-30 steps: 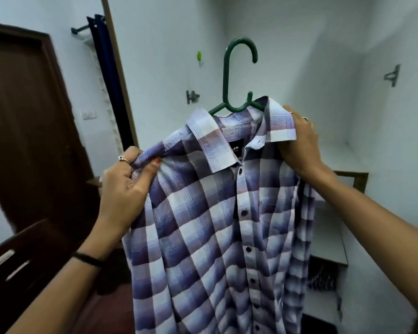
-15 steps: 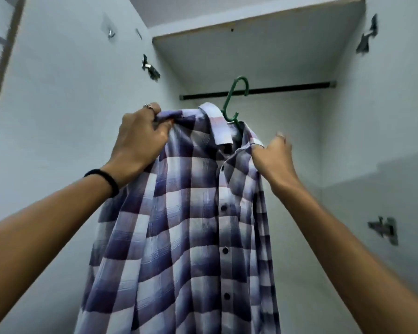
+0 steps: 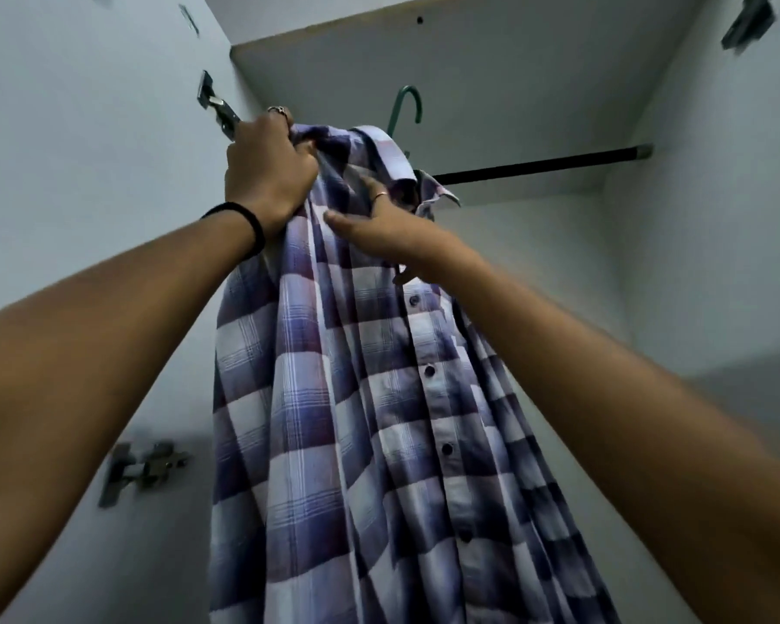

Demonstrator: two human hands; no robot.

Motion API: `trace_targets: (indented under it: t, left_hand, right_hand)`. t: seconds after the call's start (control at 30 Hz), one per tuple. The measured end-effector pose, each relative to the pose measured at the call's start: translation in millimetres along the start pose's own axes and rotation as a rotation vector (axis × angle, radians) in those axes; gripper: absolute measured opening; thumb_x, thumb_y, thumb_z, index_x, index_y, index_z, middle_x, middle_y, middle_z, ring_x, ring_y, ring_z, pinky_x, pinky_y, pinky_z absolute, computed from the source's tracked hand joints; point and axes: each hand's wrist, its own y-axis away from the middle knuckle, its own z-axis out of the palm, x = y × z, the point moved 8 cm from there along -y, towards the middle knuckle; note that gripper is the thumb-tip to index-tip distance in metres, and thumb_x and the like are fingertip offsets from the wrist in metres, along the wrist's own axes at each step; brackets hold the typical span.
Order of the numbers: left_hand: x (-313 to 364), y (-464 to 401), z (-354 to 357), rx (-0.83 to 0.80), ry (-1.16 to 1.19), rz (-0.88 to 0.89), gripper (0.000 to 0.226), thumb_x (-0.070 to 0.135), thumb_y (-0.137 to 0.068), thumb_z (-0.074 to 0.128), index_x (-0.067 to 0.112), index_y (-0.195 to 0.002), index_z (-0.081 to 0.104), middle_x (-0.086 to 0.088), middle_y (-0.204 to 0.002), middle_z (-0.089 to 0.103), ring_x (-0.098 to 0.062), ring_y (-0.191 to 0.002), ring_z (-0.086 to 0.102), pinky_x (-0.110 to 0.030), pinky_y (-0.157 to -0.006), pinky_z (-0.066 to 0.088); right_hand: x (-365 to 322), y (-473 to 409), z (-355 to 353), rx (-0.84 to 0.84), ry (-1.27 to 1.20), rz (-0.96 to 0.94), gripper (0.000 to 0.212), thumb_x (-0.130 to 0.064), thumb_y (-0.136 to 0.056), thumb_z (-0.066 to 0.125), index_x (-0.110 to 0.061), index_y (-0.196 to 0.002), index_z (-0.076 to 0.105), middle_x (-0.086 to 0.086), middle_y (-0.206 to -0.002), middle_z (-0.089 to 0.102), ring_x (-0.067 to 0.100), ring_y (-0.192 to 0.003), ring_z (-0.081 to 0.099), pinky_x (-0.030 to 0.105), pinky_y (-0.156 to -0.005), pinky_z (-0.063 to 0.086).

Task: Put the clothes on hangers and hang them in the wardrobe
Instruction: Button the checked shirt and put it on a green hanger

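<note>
- Blue-and-white checked cotton shirt (image 3: 356, 398), soft and light, hangs centre frame on a green plastic hanger (image 3: 407, 111) at 12 o'clock.
- My left hand (image 3: 266, 173) bunches its shoulder; right hand (image 3: 379, 227) rests spread below the collar.
- I'd grip the hanger neck, near the black wardrobe rail (image 3: 536, 164).

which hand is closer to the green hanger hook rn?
Right hand: on the shirt just below the hanger hook. Left hand grips the shoulder, farther left.

Both bare arms reached up and forward, the left hand (image 3: 266, 173), ring on a finger and dark band at the wrist, clenched in a tight fist, the right hand (image 3: 381, 229) lying flatter, fingers extended, thumb out.
</note>
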Motion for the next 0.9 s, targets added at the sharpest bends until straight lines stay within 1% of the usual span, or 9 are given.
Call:
trace_targets:
  t: [0.07, 0.17, 0.23, 0.3, 0.4, 0.5, 0.67, 0.83, 0.9]
  left_hand:
    - [-25.2, -9.8, 22.0, 0.028, -0.016, -0.011, 0.022, 0.022, -0.091, 0.049, 0.005, -0.099, 0.060, -0.024, -0.110, 0.063, -0.044, -0.105, 0.055, -0.041, -0.087, 0.045]
    - [-62.9, -20.4, 56.2, 0.056, -0.043, -0.022, 0.023, 0.022, -0.092, 0.048, 0.006, -0.103, 0.061, -0.025, -0.114, 0.061, -0.046, -0.107, 0.054, -0.044, -0.089, 0.045]
    - [-84.9, -25.8, 81.4, 0.067, -0.080, -0.012, 0.024, 0.021, -0.093, 0.047, 0.005, -0.105, 0.060, -0.025, -0.114, 0.060, -0.047, -0.107, 0.054, -0.045, -0.088, 0.045]
    - [-106.3, -33.4, 107.8, 0.078, -0.126, -0.007, 0.025, 0.020, -0.092, 0.046, 0.005, -0.107, 0.059, -0.025, -0.115, 0.059, -0.047, -0.106, 0.054, -0.047, -0.086, 0.046]
    - [-126.6, -42.9, 136.2, 0.111, -0.159, 0.011, 0.025, 0.020, -0.092, 0.043, 0.005, -0.106, 0.058, -0.026, -0.114, 0.058, -0.047, -0.105, 0.054, -0.047, -0.084, 0.046]
    - [-136.2, -52.5, 151.3, 0.172, -0.220, 0.059, 0.026, 0.021, -0.093, 0.042, 0.006, -0.108, 0.058, -0.025, -0.116, 0.058, -0.046, -0.107, 0.055, -0.047, -0.086, 0.046]
    - [-159.0, -87.7, 182.7, 0.188, -0.333, 0.069, 0.028, 0.017, -0.091, 0.044, 0.004, -0.113, 0.058, -0.026, -0.119, 0.056, -0.047, -0.109, 0.053, -0.050, -0.089, 0.046]
    - [-186.6, -117.0, 217.3, 0.179, -0.408, 0.038, 0.028, 0.015, -0.091, 0.047, 0.003, -0.113, 0.059, -0.025, -0.117, 0.058, -0.046, -0.108, 0.055, -0.049, -0.089, 0.047]
    - [-196.5, -125.8, 228.7, 0.179, -0.402, 0.020, 0.029, 0.016, -0.092, 0.047, 0.004, -0.115, 0.060, -0.024, -0.119, 0.059, -0.045, -0.109, 0.055, -0.048, -0.090, 0.047]
  right_hand:
    - [12.3, -31.1, 26.8, 0.023, 0.039, -0.062, 0.081, -0.043, -0.095, 0.054, -0.022, -0.154, 0.003, 0.015, -0.152, 0.036, 0.033, -0.136, 0.038, 0.038, -0.109, 0.035]
    - [37.3, -67.3, 64.4, 0.071, 0.043, -0.156, 0.079, -0.036, -0.093, 0.059, -0.020, -0.153, 0.010, 0.016, -0.149, 0.039, 0.031, -0.136, 0.040, 0.034, -0.109, 0.032]
    - [62.0, -81.5, 84.5, 0.116, 0.039, -0.188, 0.075, -0.035, -0.092, 0.061, -0.020, -0.151, 0.018, 0.015, -0.148, 0.040, 0.031, -0.134, 0.041, 0.037, -0.109, 0.034]
    - [93.9, -88.6, 103.4, 0.134, 0.055, -0.196, 0.070, -0.037, -0.091, 0.060, -0.022, -0.149, 0.023, 0.012, -0.150, 0.035, 0.031, -0.133, 0.041, 0.044, -0.110, 0.036]
    - [145.2, -87.2, 118.8, 0.144, 0.098, -0.186, 0.063, -0.040, -0.092, 0.059, -0.026, -0.145, 0.028, 0.007, -0.149, 0.032, 0.030, -0.126, 0.048, 0.049, -0.104, 0.043]
    - [193.5, -88.4, 120.3, 0.165, 0.179, -0.148, 0.055, -0.040, -0.093, 0.057, -0.022, -0.141, 0.035, 0.005, -0.144, 0.037, 0.025, -0.124, 0.048, 0.041, -0.104, 0.043]
    - [264.2, -108.0, 112.4, 0.220, 0.236, -0.103, 0.044, -0.043, -0.094, 0.055, -0.021, -0.131, 0.048, 0.001, -0.137, 0.044, 0.018, -0.111, 0.055, 0.032, -0.092, 0.046]
    - [326.0, -119.1, 106.0, 0.234, 0.269, -0.047, 0.041, -0.053, -0.088, 0.049, -0.029, -0.121, 0.053, -0.008, -0.128, 0.048, 0.013, -0.103, 0.057, 0.036, -0.087, 0.050]
    - [353.3, -119.2, 109.7, 0.234, 0.330, 0.000, 0.040, -0.053, -0.089, 0.047, -0.030, -0.121, 0.052, -0.010, -0.127, 0.049, 0.012, -0.100, 0.058, 0.036, -0.087, 0.049]
